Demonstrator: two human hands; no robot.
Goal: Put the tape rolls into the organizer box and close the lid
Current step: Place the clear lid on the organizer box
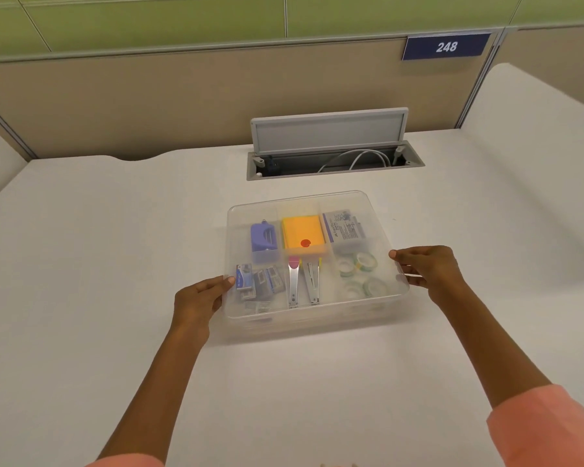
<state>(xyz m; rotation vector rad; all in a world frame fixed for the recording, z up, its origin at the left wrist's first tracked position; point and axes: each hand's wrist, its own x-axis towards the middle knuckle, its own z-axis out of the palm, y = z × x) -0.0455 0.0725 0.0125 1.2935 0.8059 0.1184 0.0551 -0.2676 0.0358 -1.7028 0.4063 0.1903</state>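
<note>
Left hand (199, 298): fingers curled against the left edge of the lid (317, 203), thumb tip on top at the near-left corner. Right hand (425, 267): fingers (407, 255) bent over the lid's right edge, pinching the rim. Lid flanked on both short sides, long axis running left to right between the hands, each hand equally near its own edge. Lid lying flat over the organizer box (317, 320); probably seated, latching not discernible. Box clear plastic, compartmented, on the white counter (115, 247). Tape rolls (358, 274) inside, near-right compartment of the box, four greenish translucent rings, just inside the right hand. Likely remaining: downward press at both edges.
</note>
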